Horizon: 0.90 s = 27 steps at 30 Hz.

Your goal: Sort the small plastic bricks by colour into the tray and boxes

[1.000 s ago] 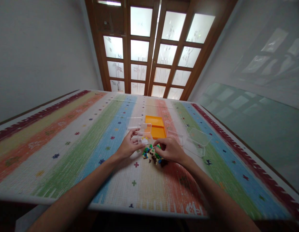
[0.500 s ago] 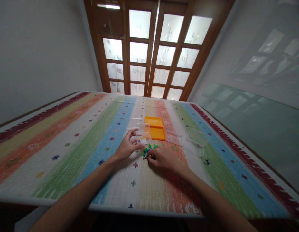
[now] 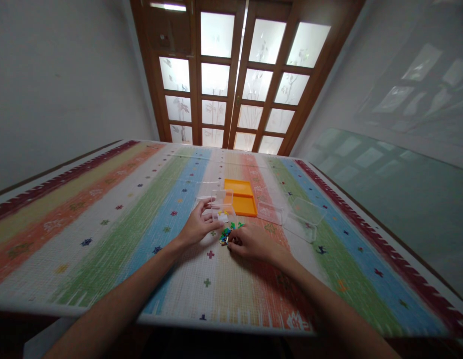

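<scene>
My left hand (image 3: pixel 197 223) grips the near left side of a small clear plastic box (image 3: pixel 228 200), its lid raised at the back. A few yellow pieces (image 3: pixel 223 213) and something white lie inside the box. Just right of it, a pile of small green, blue, white and brown pieces (image 3: pixel 224 236) rests on the tablecloth. Over the pile's right edge is my right hand (image 3: pixel 249 243), fingers curled and pinched together. Whatever sits between those fingertips is too small and hidden to make out.
Behind the clear box lies an open orange case (image 3: pixel 244 205), spread flat. To the right stand another open clear box (image 3: pixel 270 213) and a larger clear container (image 3: pixel 302 227). A striped cloth (image 3: pixel 115 239) covers the table; a glass-paned wooden door (image 3: pixel 231 75) is beyond its far edge.
My right fingers have shifted slightly to the right at the pile. My left hand keeps the clear box in about the same place.
</scene>
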Available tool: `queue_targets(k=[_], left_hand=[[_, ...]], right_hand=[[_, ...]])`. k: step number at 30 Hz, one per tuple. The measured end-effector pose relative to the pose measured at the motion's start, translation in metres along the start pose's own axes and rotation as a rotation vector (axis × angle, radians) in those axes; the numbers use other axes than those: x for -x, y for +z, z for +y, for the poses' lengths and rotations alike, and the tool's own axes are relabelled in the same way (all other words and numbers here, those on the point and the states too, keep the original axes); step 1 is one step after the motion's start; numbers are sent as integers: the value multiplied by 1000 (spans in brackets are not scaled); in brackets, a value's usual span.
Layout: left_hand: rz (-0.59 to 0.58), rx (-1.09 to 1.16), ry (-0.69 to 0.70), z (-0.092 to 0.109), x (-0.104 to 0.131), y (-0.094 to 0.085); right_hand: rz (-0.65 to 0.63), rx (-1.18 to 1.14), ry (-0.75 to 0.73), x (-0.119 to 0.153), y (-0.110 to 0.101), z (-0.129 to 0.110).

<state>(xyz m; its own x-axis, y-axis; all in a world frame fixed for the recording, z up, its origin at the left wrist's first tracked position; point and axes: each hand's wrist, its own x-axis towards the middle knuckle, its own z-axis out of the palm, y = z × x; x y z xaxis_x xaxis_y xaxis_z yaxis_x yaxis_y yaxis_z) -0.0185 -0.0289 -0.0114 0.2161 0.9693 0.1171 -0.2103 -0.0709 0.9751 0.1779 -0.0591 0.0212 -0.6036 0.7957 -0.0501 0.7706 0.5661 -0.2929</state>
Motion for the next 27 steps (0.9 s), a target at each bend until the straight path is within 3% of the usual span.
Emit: queue_targets(k=[12,20,27], left_hand=[[4,-19,-4,-4,-1,-2],[5,-9,-6,-4,-2,-1],[9,-3,-2,-2,-1,0]], right_hand=[[1,35,54,-4,12,3],[16,-12,89,0,2,5],[161,-52,84,3,-13,15]])
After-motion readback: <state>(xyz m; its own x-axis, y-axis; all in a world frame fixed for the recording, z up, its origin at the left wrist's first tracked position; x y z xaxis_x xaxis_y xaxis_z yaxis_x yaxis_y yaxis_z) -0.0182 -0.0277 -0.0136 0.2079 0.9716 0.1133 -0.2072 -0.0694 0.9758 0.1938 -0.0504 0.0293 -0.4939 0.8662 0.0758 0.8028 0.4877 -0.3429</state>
